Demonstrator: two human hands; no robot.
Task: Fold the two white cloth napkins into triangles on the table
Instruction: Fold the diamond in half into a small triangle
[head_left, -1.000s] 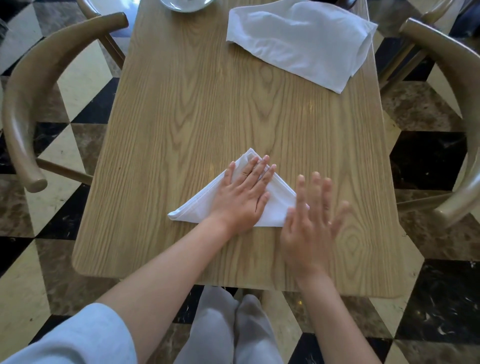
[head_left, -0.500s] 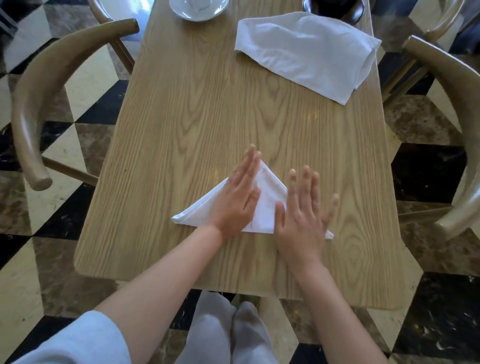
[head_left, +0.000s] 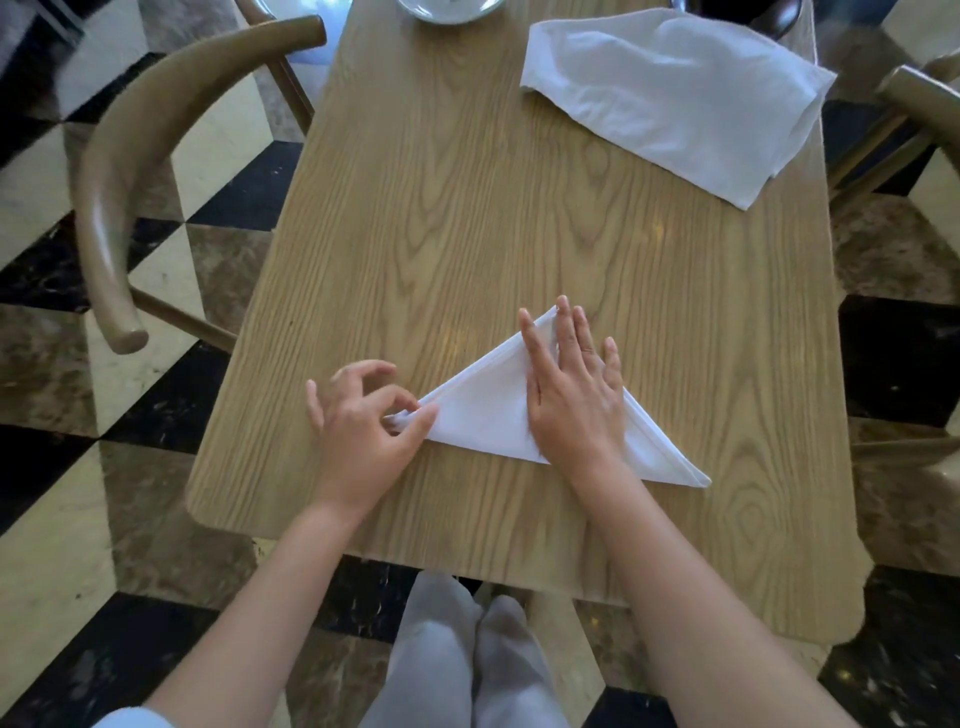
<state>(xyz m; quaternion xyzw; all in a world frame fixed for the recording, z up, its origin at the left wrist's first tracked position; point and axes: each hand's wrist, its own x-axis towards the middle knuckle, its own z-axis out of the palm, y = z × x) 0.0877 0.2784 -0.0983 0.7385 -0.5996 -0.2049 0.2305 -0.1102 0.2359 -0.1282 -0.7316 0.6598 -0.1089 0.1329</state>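
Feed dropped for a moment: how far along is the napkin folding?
Done: the near napkin already lies as a triangle. In hand: the left hand pinches its left corner while the right hand presses it flat. Left: the far napkin lies loosely folded, no triangle.

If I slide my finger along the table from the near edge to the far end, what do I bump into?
Folded napkin under both hands → bare table → loose napkin → saucer at the far edge.
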